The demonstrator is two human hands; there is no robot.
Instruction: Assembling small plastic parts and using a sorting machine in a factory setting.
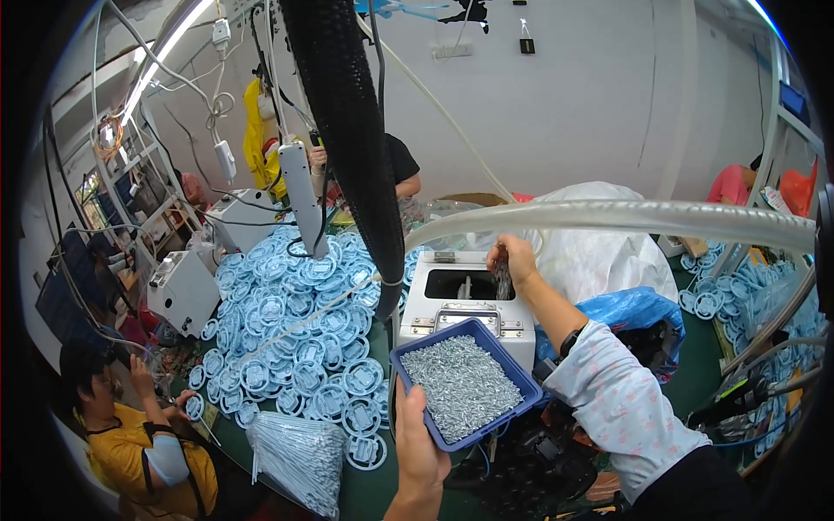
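My left hand [421,443] grips the near left side of a blue plastic tray [502,422], its thumb along the wall. A thick layer of small silvery screws [460,382] fills the tray, which is tilted slightly. Over the dark opening in the top of a white box-shaped machine [415,304], my right hand [516,259] holds a bunch of screws [502,281], fingers closed and pointing down. Some of the bunch hangs below the fingertips into the opening. The machine has a metal handle [467,318] on its near side, just beyond the tray.
Light blue round plastic parts [295,321] lie heaped to the left. A clear bag of thin white sticks [300,460] lies nearer. A clear hose [608,214] crosses above my right arm; a black sleeved tube [347,130] hangs ahead. A co-worker in yellow [148,451] sits left.
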